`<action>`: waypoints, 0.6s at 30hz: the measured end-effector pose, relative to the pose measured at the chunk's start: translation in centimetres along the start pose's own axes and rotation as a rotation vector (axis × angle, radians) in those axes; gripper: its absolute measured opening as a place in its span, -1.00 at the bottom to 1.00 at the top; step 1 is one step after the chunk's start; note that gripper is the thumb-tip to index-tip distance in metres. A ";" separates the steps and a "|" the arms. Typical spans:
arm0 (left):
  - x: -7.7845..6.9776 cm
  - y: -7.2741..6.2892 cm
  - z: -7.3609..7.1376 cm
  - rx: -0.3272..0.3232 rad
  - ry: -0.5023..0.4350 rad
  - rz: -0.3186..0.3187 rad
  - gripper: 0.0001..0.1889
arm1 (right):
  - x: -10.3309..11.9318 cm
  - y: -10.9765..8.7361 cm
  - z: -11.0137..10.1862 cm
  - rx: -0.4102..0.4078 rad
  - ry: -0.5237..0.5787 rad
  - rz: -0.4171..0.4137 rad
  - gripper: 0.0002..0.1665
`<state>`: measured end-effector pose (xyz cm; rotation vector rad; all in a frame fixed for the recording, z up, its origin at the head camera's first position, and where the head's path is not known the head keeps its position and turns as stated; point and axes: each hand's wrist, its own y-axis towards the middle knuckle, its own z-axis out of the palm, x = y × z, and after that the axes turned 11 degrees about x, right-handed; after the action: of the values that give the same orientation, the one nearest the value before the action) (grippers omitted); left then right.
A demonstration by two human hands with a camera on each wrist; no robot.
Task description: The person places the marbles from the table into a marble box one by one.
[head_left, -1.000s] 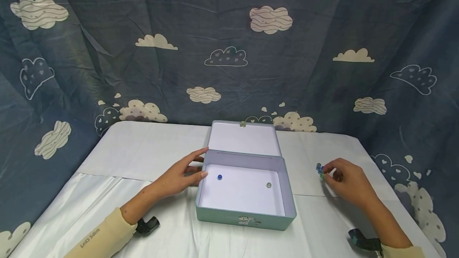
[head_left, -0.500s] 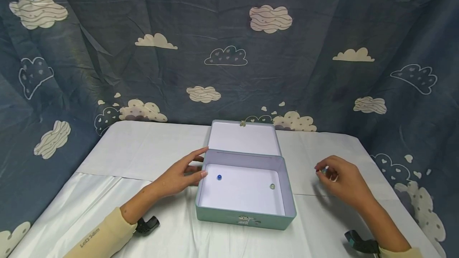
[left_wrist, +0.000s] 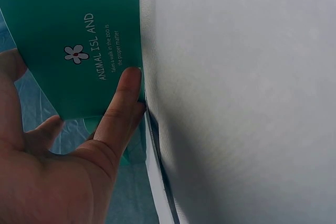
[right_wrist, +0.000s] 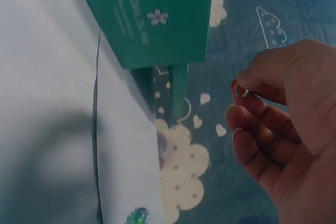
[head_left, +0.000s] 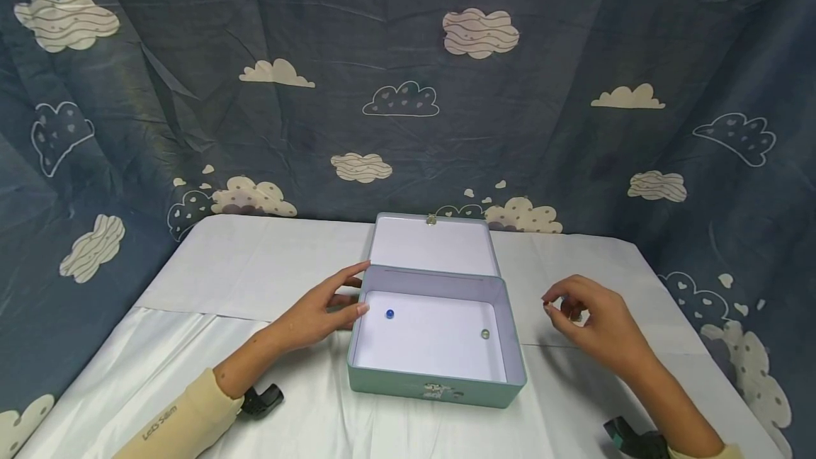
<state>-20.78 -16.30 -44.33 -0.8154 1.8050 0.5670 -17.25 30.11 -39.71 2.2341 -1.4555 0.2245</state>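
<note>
A green tin box (head_left: 436,394) with a pale lilac inside stands open on the white cloth. Inside it lie a blue marble (head_left: 390,314) at the left and a clear greenish marble (head_left: 485,334) at the right. My left hand (head_left: 319,312) rests its fingers on the box's left wall, thumb at the rim; the left wrist view shows them extended along the printed side. To the right of the box, my right hand (head_left: 599,321) pinches a small clear marble (right_wrist: 240,91) between thumb and forefinger, mostly covered. Several blue-green marbles (right_wrist: 137,216) lie on the cloth behind that hand.
The box's lid (head_left: 433,246) is folded back behind it, with a metal clasp (head_left: 431,219) at its far edge. White cloth (head_left: 255,261) covers the table. A dark blue curtain (head_left: 408,41) with cloud prints hangs behind and at both sides.
My right hand has left the marbles on the cloth and moved left toward the box with one marble. Inside the box, the clear marble has rolled slightly right. My left hand stays still.
</note>
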 end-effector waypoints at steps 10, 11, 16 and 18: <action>-0.2 0.0 0.0 0.006 -0.009 0.004 -0.19 | 1.5 -0.1 0.6 0.024 0.068 -0.045 -0.58; -0.2 0.0 0.0 0.005 -0.009 0.003 -0.19 | 1.6 -0.1 0.6 0.025 0.075 -0.055 -0.57; -0.2 -0.1 0.0 0.001 -0.010 -0.003 -0.19 | 2.3 -0.1 1.0 0.027 0.103 -0.090 -0.54; -0.2 -0.1 0.0 0.000 -0.009 -0.007 -0.19 | 2.6 -0.2 1.1 0.029 0.111 -0.093 -0.54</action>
<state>-20.65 -16.25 -44.12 -0.8171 1.7930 0.5657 -16.13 27.52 -39.78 2.2680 -1.2949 0.3350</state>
